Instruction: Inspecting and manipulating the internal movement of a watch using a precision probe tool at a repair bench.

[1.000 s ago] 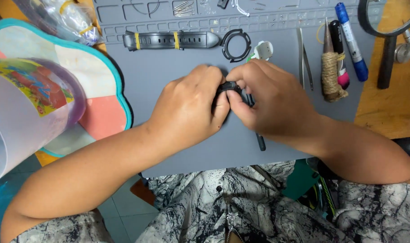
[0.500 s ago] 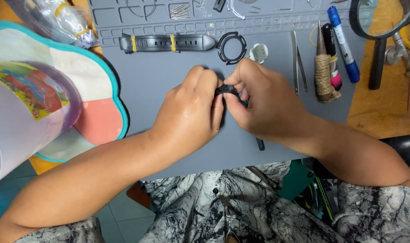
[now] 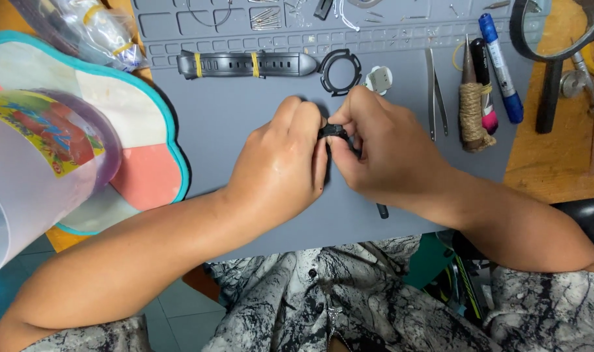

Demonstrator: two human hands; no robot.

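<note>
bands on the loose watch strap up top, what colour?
Yellow: two thin bands around the dark grey watch strap on the grey mat. Head view shows it.

small black watch part (image 3: 334, 132), mostly hidden, pinched between both hands' fingers (image 3: 310, 124)

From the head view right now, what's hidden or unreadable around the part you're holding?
- Black part: mostly covered by left hand and right hand; shape unclear.
- Dark tool: only its tip shows below the right hand.
- Magnifier: lens cut by the top edge.
- Pins in the mat tray: too small to count.
</note>
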